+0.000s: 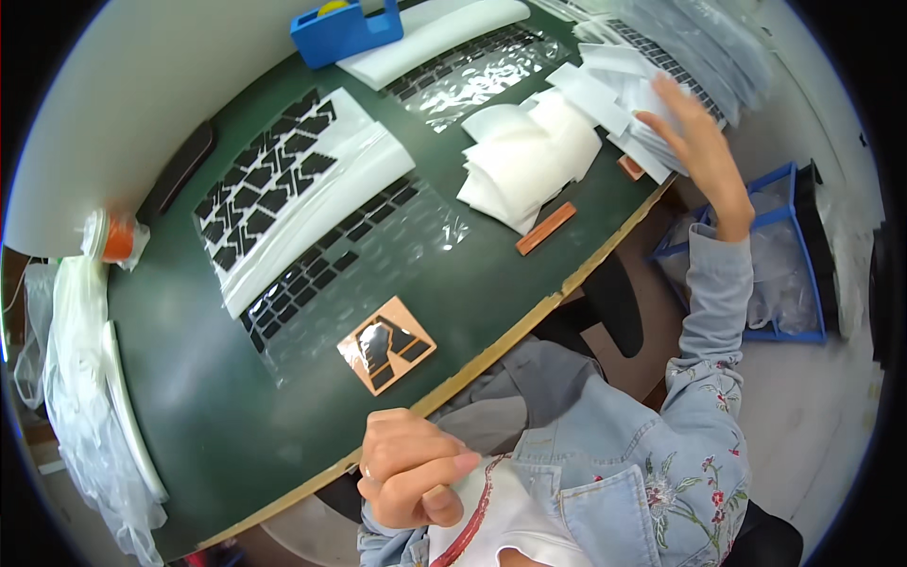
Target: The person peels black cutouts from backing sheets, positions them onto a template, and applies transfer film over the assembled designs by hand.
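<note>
My left hand point(411, 468) is curled closed near the front edge of the table, with nothing showing between its fingers. In front of it lies a small copper-coloured square block point(413, 326) with black and shiny cut pieces on its top. At the far right my right hand point(697, 142) reaches out with fingers apart, over a pile of thin white sheets point(605, 94); whether the fingertips touch the sheets I cannot tell. Beside that pile is a heap of white paper pieces point(529, 156). A copper-coloured bar point(546, 229) lies just before the heap.
Film sheets with black die-cut pieces point(265, 180) and another black-patterned film point(321, 274) lie on the green table point(208, 406). At the back stands a blue tape dispenser point(345, 36). Plastic bags point(90, 397) hang at the left edge. A blue crate point(789, 255) stands at the right.
</note>
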`<state>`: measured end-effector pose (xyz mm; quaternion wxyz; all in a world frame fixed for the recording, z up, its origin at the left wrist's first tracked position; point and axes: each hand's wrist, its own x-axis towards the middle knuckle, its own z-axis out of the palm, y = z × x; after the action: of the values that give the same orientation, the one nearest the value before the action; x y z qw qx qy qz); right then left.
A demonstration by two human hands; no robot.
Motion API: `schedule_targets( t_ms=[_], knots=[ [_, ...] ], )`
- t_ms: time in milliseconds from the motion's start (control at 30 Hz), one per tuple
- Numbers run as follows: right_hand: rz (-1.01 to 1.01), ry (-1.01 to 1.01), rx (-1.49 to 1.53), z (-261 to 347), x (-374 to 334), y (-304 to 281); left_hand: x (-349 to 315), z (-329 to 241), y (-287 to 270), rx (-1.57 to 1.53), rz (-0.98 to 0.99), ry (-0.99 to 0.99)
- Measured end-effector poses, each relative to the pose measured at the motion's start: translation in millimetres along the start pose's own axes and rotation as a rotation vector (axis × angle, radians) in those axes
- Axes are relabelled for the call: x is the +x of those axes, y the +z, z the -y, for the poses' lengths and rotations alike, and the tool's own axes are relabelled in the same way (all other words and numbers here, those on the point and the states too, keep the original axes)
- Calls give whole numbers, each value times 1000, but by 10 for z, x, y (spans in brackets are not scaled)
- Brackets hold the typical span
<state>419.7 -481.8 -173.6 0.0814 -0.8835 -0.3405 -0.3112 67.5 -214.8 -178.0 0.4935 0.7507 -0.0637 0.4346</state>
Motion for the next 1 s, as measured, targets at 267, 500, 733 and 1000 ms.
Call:
schedule_targets(
  t_ms=[267,500,733,1000],
  knots=[
    [118,165,287,34,49,12,41,-23,13,-18,175,-13],
    [-265,112,331,334,271,-209,85,13,86,-82,278,-33],
    [-465,112,636,527,499,-134,16,58,211,-531,323,-492],
    [-500,499,756,-233,573,438,-28,10,249,-565,445,-551]
  ],
)
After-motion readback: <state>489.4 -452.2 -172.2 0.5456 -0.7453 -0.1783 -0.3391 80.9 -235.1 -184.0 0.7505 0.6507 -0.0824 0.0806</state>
